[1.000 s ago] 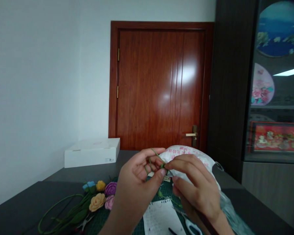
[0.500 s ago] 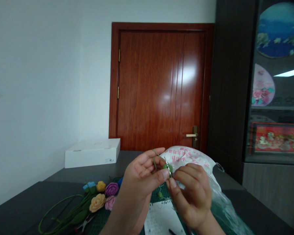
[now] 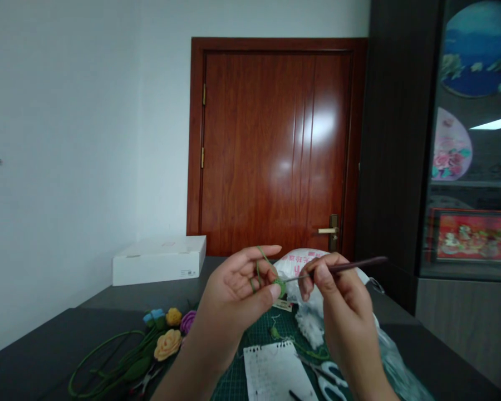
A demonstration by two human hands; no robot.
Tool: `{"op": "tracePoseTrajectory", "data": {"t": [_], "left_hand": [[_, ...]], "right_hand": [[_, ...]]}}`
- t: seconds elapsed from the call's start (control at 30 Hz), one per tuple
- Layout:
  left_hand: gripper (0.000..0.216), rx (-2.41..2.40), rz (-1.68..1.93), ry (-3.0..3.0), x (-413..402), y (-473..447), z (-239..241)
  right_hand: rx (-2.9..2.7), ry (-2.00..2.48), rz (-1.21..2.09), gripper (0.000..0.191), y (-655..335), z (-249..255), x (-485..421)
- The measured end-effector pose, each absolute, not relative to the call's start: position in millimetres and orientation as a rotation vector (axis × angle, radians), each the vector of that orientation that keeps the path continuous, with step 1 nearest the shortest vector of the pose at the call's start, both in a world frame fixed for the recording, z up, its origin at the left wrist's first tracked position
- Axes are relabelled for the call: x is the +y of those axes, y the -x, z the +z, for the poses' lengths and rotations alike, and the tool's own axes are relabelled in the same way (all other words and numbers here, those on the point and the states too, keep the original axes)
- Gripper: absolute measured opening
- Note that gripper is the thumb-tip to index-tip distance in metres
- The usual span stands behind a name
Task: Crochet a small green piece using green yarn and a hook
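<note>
My left hand is raised above the table, pinching a small green crocheted piece between thumb and fingers, with green yarn looped over its index finger. My right hand is closed on a dark crochet hook whose metal tip reaches into the green piece. The hook's handle points up and to the right. Both hands hover in front of a white plastic bag.
On the dark table lie crocheted flowers with green stems, a spiral notepad, white-handled scissors, a green cutting mat and a white flat box. A wooden door and a dark cabinet stand behind.
My right hand has turned and drawn back to the right, so the crochet hook now shows, pointing into the green piece. The left hand keeps its pinch, slightly lowered.
</note>
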State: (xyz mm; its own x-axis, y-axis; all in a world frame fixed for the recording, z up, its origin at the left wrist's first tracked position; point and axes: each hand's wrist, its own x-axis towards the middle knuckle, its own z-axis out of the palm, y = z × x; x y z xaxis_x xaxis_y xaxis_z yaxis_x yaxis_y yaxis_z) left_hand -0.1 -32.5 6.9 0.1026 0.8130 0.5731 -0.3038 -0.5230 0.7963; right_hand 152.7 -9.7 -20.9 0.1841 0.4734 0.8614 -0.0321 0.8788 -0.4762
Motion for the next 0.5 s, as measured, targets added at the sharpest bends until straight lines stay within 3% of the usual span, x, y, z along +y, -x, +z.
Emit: {"op": "tracePoseTrajectory", "data": {"t": [0.13, 0.23, 0.3, 0.4, 0.5], "left_hand": [[0.043, 0.380, 1.481, -1.424, -30.7, 3.0, 6.1], [0.041, 0.335, 1.468, -1.397, -29.7, 0.9, 5.0], [0.041, 0.347, 1.487, -1.370, -31.2, -1.7, 4.4], [0.044, 0.387, 1.559, -1.316, -34.8, -6.1, 2.7], [0.048, 0.338, 1.518, -1.210, -35.9, -9.8, 0.3]], "right_hand": [[-1.247, 0.220, 0.991, 0.030, -142.9, -19.3, -4.2], [-1.237, 0.158, 1.054, 0.028, -136.5, -22.8, -1.2], [-1.275, 0.130, 0.858, 0.024, -136.0, -25.1, -1.1], [-1.396, 0.188, 0.249, 0.011, -142.7, -27.2, -3.4], [-1.485, 0.262, -0.284, 0.016, -151.2, -29.4, -6.3]]}}
